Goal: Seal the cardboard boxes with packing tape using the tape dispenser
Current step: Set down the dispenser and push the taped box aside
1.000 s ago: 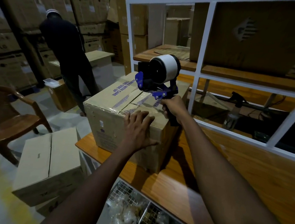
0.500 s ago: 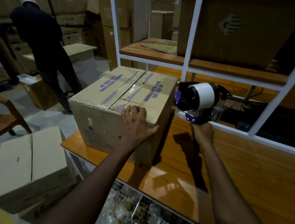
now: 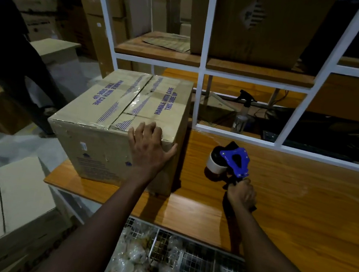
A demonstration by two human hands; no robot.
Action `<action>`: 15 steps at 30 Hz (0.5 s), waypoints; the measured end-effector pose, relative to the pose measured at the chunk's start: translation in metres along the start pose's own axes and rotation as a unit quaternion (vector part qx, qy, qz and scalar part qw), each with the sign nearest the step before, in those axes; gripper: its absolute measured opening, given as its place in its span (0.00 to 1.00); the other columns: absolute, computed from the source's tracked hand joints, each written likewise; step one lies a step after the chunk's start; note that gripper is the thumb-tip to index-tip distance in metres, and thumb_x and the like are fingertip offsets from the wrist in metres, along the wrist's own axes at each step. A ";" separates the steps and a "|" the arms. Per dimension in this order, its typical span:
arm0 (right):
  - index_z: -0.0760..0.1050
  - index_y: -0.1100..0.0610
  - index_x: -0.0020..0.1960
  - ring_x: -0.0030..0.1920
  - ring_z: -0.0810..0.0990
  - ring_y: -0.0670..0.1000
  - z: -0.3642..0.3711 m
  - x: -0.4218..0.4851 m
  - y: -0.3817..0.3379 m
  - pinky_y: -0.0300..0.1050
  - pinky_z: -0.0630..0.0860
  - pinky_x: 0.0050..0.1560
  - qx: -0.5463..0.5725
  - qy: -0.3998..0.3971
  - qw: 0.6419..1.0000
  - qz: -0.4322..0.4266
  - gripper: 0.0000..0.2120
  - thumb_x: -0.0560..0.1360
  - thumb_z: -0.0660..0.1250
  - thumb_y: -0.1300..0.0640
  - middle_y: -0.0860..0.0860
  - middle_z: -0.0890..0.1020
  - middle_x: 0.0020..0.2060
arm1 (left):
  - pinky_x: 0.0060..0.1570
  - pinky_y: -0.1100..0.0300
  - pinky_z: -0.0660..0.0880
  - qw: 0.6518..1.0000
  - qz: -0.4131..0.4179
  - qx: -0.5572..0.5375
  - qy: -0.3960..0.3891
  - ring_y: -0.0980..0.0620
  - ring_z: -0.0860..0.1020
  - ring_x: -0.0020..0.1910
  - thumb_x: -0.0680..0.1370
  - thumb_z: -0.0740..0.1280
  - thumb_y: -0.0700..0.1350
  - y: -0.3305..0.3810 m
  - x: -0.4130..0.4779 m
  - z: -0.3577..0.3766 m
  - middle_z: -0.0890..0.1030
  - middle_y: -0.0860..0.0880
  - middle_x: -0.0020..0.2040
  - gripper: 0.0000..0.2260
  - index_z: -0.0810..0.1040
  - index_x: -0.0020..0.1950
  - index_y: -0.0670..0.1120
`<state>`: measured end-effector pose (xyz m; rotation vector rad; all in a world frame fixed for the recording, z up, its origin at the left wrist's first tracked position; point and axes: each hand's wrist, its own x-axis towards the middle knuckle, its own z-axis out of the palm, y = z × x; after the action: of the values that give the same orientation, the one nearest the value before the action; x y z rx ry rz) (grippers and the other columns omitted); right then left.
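On the wooden table (image 3: 298, 211), left hand (image 3: 149, 152) fingers spread against the box (image 3: 115, 117); right hand (image 3: 241, 194) grips the tape dispenser (image 3: 228, 164).

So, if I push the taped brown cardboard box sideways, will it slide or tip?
Probably slides: the brown cardboard box sits flat and broad on the glossy wooden table. Its walls seem stiff: corner square under the left hand. Weight cannot be told.

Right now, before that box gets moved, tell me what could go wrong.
1. The cardboard box sits near the left end of the table, and the left hand presses on its near top corner; a shove could slide it off the edge.
2. The right hand grips the tape dispenser low at the tabletop; any loose tape end might stick to the wood.
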<state>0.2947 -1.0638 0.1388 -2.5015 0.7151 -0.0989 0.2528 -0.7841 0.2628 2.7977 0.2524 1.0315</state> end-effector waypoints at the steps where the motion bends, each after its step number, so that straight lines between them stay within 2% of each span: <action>1: 0.72 0.60 0.58 0.57 0.78 0.63 0.002 -0.001 0.003 0.57 0.76 0.58 -0.012 0.002 1.000 0.010 0.18 0.74 0.70 0.50 0.60 0.81 0.52 | 0.70 0.39 0.56 1.000 0.005 -0.002 -0.001 0.40 0.69 0.67 0.70 0.63 0.67 0.000 0.000 0.000 0.77 0.46 0.63 0.26 0.75 0.52 0.47; 6: 0.71 0.60 0.63 0.62 0.76 0.64 0.013 -0.011 0.019 0.56 0.72 0.62 -0.062 -0.027 0.997 0.043 0.23 0.75 0.70 0.48 0.61 0.79 0.59 | 0.69 0.39 0.55 0.999 0.029 -0.017 -0.011 0.40 0.69 0.69 0.73 0.58 0.68 -0.003 -0.001 0.001 0.76 0.48 0.67 0.28 0.76 0.65 0.52; 11: 0.73 0.61 0.62 0.62 0.74 0.65 0.021 -0.017 0.025 0.57 0.72 0.62 -0.030 -0.060 0.995 0.072 0.18 0.76 0.69 0.51 0.61 0.78 0.59 | 0.69 0.39 0.55 0.998 0.033 -0.029 -0.034 0.41 0.69 0.70 0.74 0.56 0.69 -0.005 0.001 -0.001 0.75 0.48 0.69 0.29 0.75 0.67 0.53; 13: 0.74 0.58 0.62 0.65 0.70 0.66 0.020 -0.018 0.026 0.60 0.68 0.66 -0.028 -0.077 0.993 0.091 0.17 0.76 0.68 0.51 0.60 0.77 0.61 | 0.68 0.39 0.55 0.997 0.046 -0.029 -0.047 0.41 0.68 0.70 0.75 0.55 0.69 -0.008 0.002 -0.002 0.75 0.48 0.69 0.30 0.74 0.68 0.53; 15: 0.69 0.54 0.68 0.70 0.64 0.66 0.016 -0.021 0.025 0.63 0.60 0.71 -0.012 -0.070 0.990 0.123 0.24 0.75 0.68 0.49 0.61 0.71 0.68 | 0.67 0.39 0.56 0.996 0.064 -0.028 -0.060 0.42 0.67 0.70 0.76 0.54 0.70 -0.012 0.003 -0.002 0.74 0.48 0.70 0.30 0.73 0.69 0.53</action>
<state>0.2685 -1.0638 0.1142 -2.3934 0.9616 0.1735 0.2518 -0.7713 0.2638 2.8430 0.0292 0.8775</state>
